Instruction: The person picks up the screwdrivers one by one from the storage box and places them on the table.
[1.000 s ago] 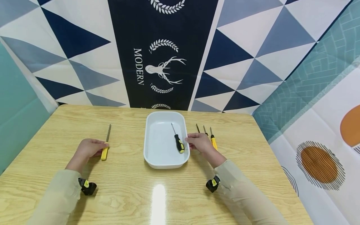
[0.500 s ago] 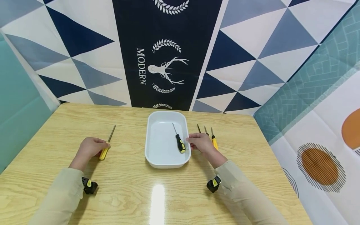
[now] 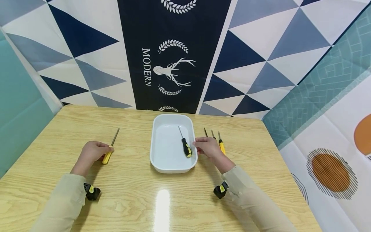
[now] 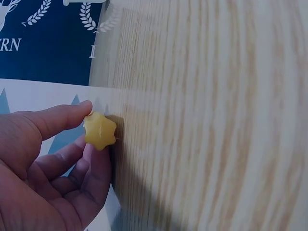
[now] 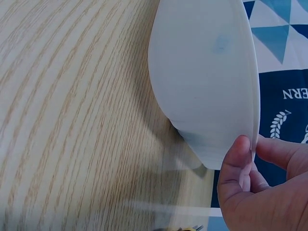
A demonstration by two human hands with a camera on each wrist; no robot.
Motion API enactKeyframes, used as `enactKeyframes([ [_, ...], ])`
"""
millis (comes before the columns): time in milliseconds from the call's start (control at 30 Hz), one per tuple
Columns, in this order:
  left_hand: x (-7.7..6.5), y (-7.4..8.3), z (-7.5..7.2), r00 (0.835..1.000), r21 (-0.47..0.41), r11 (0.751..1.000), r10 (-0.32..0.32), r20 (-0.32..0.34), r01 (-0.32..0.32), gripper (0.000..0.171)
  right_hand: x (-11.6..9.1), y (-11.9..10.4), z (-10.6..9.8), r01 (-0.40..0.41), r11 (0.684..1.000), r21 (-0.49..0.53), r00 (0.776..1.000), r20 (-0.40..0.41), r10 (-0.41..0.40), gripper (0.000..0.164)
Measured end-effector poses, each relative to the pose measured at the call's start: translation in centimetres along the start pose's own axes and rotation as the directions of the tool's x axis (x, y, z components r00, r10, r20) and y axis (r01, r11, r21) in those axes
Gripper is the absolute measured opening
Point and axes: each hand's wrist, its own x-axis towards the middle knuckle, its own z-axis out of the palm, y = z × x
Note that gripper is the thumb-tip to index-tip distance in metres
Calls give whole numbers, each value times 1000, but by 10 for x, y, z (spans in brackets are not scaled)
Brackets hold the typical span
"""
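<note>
On the left of the table, my left hand (image 3: 95, 152) pinches the handle of a yellow screwdriver (image 3: 107, 157), its shaft pointing away and slightly to the right. In the left wrist view the star-shaped yellow handle end (image 4: 100, 131) sits between thumb and fingers, close over the wood. My right hand (image 3: 209, 149) grips the right rim of a white plastic basin (image 3: 173, 168), thumb on one side and fingers on the other; the right wrist view shows this pinch on the basin wall (image 5: 207, 82). Inside the basin lies a black-and-yellow screwdriver (image 3: 186, 148).
Just right of the right hand lie several more screwdrivers (image 3: 221, 145), partly hidden by that hand. The wooden table (image 3: 130, 193) meets a patterned wall cloth (image 3: 171, 64) at its back edge. Each wrist wears a small black camera (image 3: 92, 192).
The left hand's screwdriver has turned, its tip swinging to the right, and then stayed still. The right hand keeps its hold on the basin rim. The head view has shifted slightly.
</note>
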Motion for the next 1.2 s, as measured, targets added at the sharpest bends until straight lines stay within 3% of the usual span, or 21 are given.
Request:
enactKeyframes([
  [533, -6, -1, -1, 1000, -61, 998, 17, -8, -17, 54, 0, 0, 0, -1, 1000, -2, 1000, 8, 1, 29],
  [1000, -6, 2, -10, 994, -131, 985, 105, -32, -108, 64, -1, -2, -1, -5, 1000, -6, 1000, 10, 5, 29],
  [1200, -6, 6, -9, 993, -163, 981, 100, -60, -109, 65, -1, -3, -1, 2, 1000, 8, 1000, 16, -2, 30],
])
